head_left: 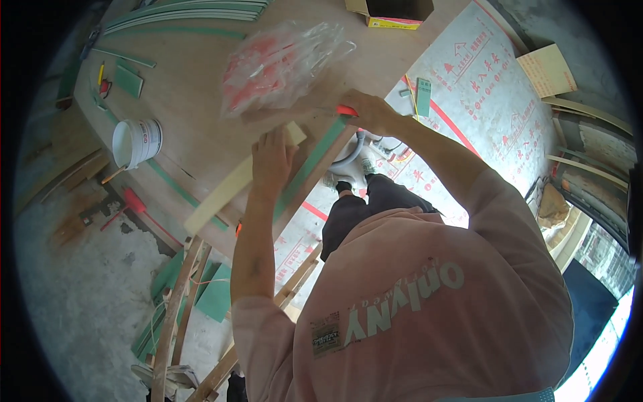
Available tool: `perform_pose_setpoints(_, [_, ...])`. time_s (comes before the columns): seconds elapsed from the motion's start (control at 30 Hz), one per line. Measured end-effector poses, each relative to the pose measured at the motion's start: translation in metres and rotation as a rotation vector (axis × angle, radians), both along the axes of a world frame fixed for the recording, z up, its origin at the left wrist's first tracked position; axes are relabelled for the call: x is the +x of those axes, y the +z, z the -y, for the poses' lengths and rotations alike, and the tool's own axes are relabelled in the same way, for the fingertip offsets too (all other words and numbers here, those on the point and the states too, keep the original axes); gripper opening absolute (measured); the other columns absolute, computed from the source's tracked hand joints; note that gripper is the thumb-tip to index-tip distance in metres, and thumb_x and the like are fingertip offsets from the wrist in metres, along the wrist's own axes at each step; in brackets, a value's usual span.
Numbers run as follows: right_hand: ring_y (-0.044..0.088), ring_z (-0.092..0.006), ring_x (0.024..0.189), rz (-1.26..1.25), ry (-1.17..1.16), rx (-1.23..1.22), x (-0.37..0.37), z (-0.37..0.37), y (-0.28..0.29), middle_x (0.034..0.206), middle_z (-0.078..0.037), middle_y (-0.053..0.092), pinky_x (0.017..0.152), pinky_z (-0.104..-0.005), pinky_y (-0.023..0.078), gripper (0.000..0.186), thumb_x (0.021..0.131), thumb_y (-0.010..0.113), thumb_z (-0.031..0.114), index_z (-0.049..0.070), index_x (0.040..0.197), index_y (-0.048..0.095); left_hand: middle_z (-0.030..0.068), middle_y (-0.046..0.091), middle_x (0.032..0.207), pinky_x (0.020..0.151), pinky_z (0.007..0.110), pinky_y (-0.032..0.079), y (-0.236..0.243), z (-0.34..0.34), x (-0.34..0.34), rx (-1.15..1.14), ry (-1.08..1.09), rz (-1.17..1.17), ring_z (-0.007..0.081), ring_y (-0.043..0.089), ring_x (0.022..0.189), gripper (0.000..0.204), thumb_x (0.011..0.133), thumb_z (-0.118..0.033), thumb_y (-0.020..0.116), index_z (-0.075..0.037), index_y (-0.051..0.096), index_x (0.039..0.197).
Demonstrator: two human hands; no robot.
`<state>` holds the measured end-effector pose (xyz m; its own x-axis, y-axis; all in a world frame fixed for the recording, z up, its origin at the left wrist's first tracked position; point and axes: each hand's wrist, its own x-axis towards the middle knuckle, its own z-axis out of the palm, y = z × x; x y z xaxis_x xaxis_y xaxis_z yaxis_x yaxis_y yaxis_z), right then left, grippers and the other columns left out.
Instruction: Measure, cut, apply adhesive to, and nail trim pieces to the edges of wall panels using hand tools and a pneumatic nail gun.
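My left hand (271,161) has its fingers curled onto a long pale yellow strip (221,197) lying at a slant on the brown work board (187,87). Along the board's right edge runs a green strip (305,171). At its far end my right hand (368,110) grips a small red object (347,109), too hidden to name. A crumpled clear plastic bag with red inside (268,70) lies just beyond both hands.
A white bucket (137,143) and green offcuts (127,79) sit at the left, an open box (388,15) at the back. Red-printed floor covering (479,107) spreads to the right, with a grey hose (348,155) below the board edge. Timber trestles (181,301) stand lower left.
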<state>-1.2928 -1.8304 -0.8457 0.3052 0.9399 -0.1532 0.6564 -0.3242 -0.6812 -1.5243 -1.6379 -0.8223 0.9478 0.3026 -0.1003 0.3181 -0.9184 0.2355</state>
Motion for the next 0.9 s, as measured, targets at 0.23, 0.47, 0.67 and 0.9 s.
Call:
perform_pose_setpoints(0.23, [0.061, -0.0263, 0.077, -0.429, -0.233, 0.009, -0.001, 0.051, 0.029, 0.086, -0.015, 0.067, 0.075, -0.0379, 0.049, 0.032, 0.087, 0.071, 0.025, 0.003, 0.11, 0.066, 0.0192, 0.058, 0.129, 0.094, 0.053, 0.044, 0.001, 0.059, 0.039, -0.06, -0.028, 0.421, 0.0361, 0.056, 0.118, 0.051, 0.092, -0.028, 0.063, -0.006, 0.05, 0.137])
perform_pose_setpoints(0.47, [0.057, -0.0242, 0.071, -0.495, -0.352, 0.023, -0.014, 0.067, 0.038, 0.083, -0.013, 0.065, 0.07, -0.0376, 0.047, 0.034, 0.083, 0.076, 0.026, 0.002, 0.106, 0.068, 0.0147, 0.066, 0.093, 0.069, 0.046, 0.053, -0.013, 0.111, 0.042, -0.324, 0.006, 0.146, 0.0355, 0.067, 0.08, 0.026, 0.097, -0.025, 0.06, -0.006, 0.058, 0.115])
perform_pose_setpoints(0.67, [0.066, -0.0241, 0.076, -0.303, -0.542, 0.169, -0.033, 0.076, 0.006, 0.09, -0.015, 0.069, 0.071, -0.0361, 0.051, 0.032, 0.084, 0.077, 0.018, -0.001, 0.108, 0.068, 0.0131, 0.062, 0.094, 0.072, 0.045, 0.052, -0.02, 0.115, 0.058, -0.251, 0.046, 0.128, 0.0335, 0.065, 0.086, 0.019, 0.094, -0.02, 0.063, -0.006, 0.058, 0.105])
perform_pose_setpoints(0.9, [0.065, -0.0429, 0.089, -0.114, -0.755, 0.221, -0.069, 0.095, -0.012, 0.097, -0.02, 0.068, 0.079, -0.0477, 0.052, 0.035, 0.094, 0.064, 0.024, 0.005, 0.122, 0.057, 0.0105, 0.061, 0.1, 0.085, 0.046, 0.045, -0.047, 0.112, 0.065, -0.11, -0.013, 0.274, 0.0321, 0.058, 0.1, 0.024, 0.089, -0.016, 0.066, -0.007, 0.062, 0.111])
